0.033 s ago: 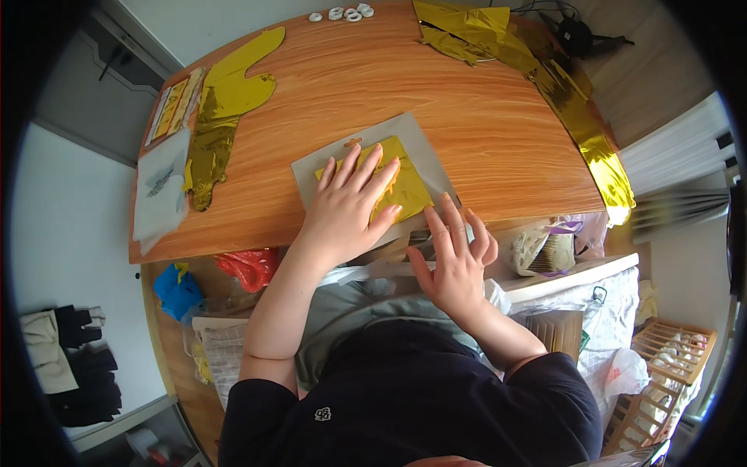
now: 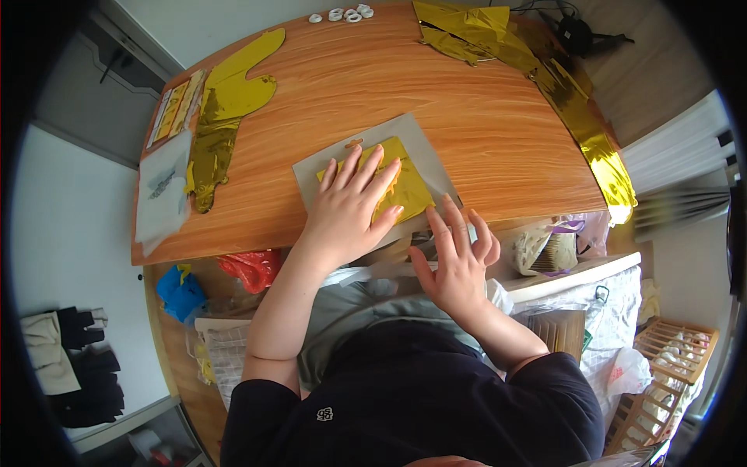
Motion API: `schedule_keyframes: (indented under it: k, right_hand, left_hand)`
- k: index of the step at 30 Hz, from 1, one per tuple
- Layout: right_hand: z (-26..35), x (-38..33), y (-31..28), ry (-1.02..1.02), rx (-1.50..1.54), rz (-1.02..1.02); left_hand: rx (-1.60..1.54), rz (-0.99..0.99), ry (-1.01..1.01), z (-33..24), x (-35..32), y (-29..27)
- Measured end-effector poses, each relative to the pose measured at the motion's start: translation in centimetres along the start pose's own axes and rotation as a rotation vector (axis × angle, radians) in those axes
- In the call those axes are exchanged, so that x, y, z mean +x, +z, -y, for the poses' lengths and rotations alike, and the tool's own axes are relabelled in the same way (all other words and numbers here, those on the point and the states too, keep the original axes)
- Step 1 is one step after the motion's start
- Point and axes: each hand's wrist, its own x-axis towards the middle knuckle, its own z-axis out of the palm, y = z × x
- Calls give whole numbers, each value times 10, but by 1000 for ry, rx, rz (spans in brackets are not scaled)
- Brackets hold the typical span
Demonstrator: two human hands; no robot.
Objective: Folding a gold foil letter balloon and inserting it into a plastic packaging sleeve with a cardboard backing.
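Left hand (image 2: 350, 204): unclenched, lying flat upon the yellow packet (image 2: 409, 185).
Right hand (image 2: 457, 268): unclenched, fingertips near the packet's right corner.
Packet: on the grey card (image 2: 427, 165), at middle of the bench's (image 2: 342, 86) front edge.

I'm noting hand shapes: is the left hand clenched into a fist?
No, the left hand lies spread open over the flat yellow piece.

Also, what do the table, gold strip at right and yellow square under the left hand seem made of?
Table: wood or laminate, satin; grain shows. Gold strip: likely foil film, shiny; creases glint. Yellow square: perhaps film or plastic, satin; smooth, soft sheen.
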Motion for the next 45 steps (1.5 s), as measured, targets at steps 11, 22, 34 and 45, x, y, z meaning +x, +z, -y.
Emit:
schedule_keyframes:
  k: [11, 22, 34, 45]
  right_hand:
    - [-3, -4, 2, 38, -37, -74]
    - [3, -9, 6, 29, 133, -46]
    - [7, -10, 5, 94, 62, -17]
    - [4, 0, -2, 30, 37, 1]
  left_hand:
    - [-3, -53, 13, 0, 0, 3]
    - [-10, -7, -16, 2, -1, 3]
    - [-7, -13, -24, 0, -3, 4]
    - [-5, -9, -26, 1, -2, 6]
